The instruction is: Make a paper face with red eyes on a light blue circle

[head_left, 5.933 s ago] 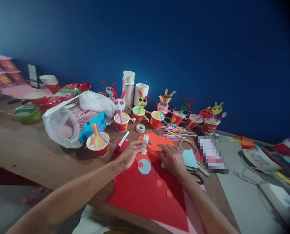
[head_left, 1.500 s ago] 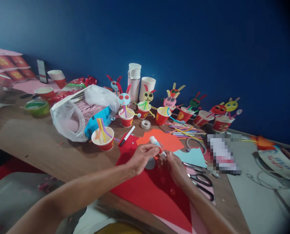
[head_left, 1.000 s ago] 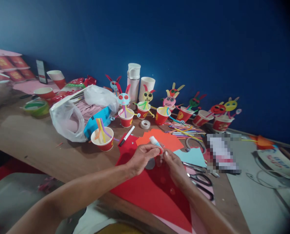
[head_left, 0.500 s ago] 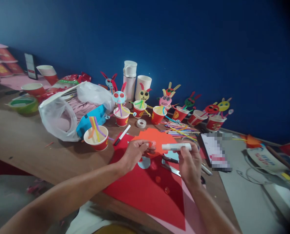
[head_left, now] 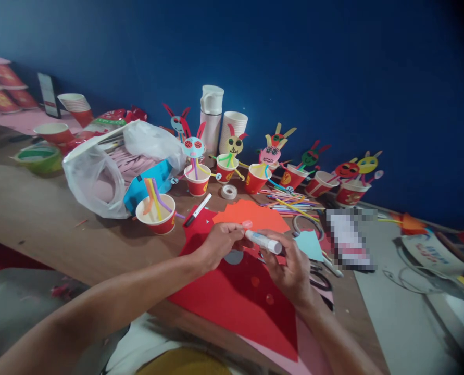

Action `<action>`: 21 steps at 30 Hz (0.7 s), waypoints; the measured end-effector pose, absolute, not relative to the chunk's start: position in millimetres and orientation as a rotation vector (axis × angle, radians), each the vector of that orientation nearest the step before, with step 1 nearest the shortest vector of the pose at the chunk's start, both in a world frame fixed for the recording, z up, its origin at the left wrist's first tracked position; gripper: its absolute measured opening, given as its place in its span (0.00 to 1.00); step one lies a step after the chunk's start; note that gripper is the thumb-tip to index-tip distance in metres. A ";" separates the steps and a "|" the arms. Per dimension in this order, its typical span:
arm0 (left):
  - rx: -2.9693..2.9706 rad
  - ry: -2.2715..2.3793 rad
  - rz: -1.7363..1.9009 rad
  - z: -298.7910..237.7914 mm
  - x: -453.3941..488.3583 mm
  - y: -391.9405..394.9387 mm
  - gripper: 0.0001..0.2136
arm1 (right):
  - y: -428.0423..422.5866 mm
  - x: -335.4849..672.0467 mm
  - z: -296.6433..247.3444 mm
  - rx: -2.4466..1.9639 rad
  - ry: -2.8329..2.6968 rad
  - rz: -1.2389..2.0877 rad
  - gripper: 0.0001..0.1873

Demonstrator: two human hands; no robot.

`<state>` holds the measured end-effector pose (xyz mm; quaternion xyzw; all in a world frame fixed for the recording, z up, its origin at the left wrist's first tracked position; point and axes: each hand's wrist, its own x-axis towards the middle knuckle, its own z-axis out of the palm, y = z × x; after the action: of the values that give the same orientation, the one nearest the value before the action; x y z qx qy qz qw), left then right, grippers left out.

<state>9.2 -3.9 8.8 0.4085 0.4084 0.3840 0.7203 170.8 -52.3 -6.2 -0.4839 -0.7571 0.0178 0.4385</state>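
Slim white glue stick (head_left: 263,241), faintly blue-marked, slightly tilted.

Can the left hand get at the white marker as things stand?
Probably yes: the white marker lies close to the left hand, with nothing covering it. That hand is pinching a small reddish piece, though, so its grip would likely need freeing first.

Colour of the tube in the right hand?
Mostly white; the tube in the right hand shows best in the head view.
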 end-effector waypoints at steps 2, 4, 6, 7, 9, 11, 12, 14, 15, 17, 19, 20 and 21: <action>0.880 0.870 0.843 8.2 8.3 -4.1 0.06 | -51.1 171.3 -7.0 -1.180 -1.911 -0.008 0.15; 0.865 0.824 0.833 6.1 7.6 -3.7 0.06 | -50.5 171.3 -6.9 -1.182 -1.907 -0.047 0.15; 0.855 0.778 0.819 3.3 7.0 -2.8 0.08 | -50.3 171.1 -6.2 -1.188 -1.904 -0.076 0.15; 0.847 0.760 0.813 2.2 6.9 -2.3 0.08 | -50.3 171.1 -5.8 -1.191 -1.905 -0.089 0.15; 0.827 0.732 0.804 1.2 6.7 -1.7 0.10 | -50.4 171.5 -5.5 -1.198 -1.912 -0.110 0.15; 0.816 0.716 0.795 1.8 6.7 -1.6 0.10 | -50.5 172.3 -6.0 -1.201 -1.913 -0.127 0.15; 0.815 0.709 0.790 2.4 6.7 -1.6 0.10 | -50.5 172.8 -6.5 -1.203 -1.908 -0.133 0.15; 0.815 0.698 0.778 3.5 6.7 -1.7 0.09 | -50.6 173.3 -7.9 -1.202 -1.899 -0.144 0.15; 0.814 0.696 0.774 3.7 6.8 -1.7 0.09 | -50.6 173.4 -8.5 -1.197 -1.894 -0.149 0.15; 0.813 0.689 0.767 3.1 6.9 -1.7 0.09 | -50.5 173.2 -9.4 -1.186 -1.885 -0.155 0.15; 0.819 0.679 0.762 1.8 7.0 -1.6 0.11 | -50.4 173.0 -9.7 -1.185 -1.880 -0.151 0.16; 0.825 0.677 0.758 1.0 7.0 -1.7 0.11 | -50.3 173.0 -9.7 -1.185 -1.882 -0.146 0.16; 0.833 0.678 0.755 0.3 7.1 -1.8 0.12 | -50.2 173.0 -9.7 -1.184 -1.886 -0.141 0.15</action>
<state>7.1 -1.8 0.3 0.3871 0.3150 0.3509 0.7924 173.0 -50.2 -9.7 -0.4766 -0.7592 -0.0566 0.4396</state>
